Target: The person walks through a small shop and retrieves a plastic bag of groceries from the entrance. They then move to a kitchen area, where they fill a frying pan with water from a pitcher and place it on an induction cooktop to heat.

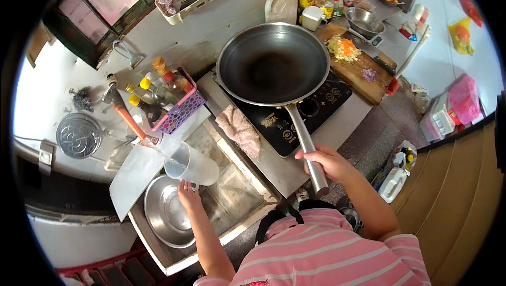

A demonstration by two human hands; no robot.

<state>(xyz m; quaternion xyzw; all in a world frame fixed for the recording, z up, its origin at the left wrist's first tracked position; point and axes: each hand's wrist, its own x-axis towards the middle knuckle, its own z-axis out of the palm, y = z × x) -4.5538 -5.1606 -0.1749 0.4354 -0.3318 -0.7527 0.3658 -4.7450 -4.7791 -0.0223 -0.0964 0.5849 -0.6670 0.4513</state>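
My left hand (189, 196) grips the handle of a translucent plastic measuring jug (197, 164), which is tilted over the sink under the orange tap hose (130, 122). A steel basin (168, 211) lies in the sink just below the jug. With my right hand (326, 161) I hold the steel handle of a dark wok (272, 64). The wok is over the black induction cooker (294, 124), and no food shows in it. Whether its base touches the cooker is hidden. A pink cloth (239, 130) lies left of the cooker.
A purple basket (180, 114) of bottles stands behind the sink (253, 207). On the right, a wooden cutting board (355, 72) bears chopped vegetables (343, 48), diced purple onion (369, 74) and a cleaver (371, 51). A metal bowl (364, 21) sits on a scale behind it.
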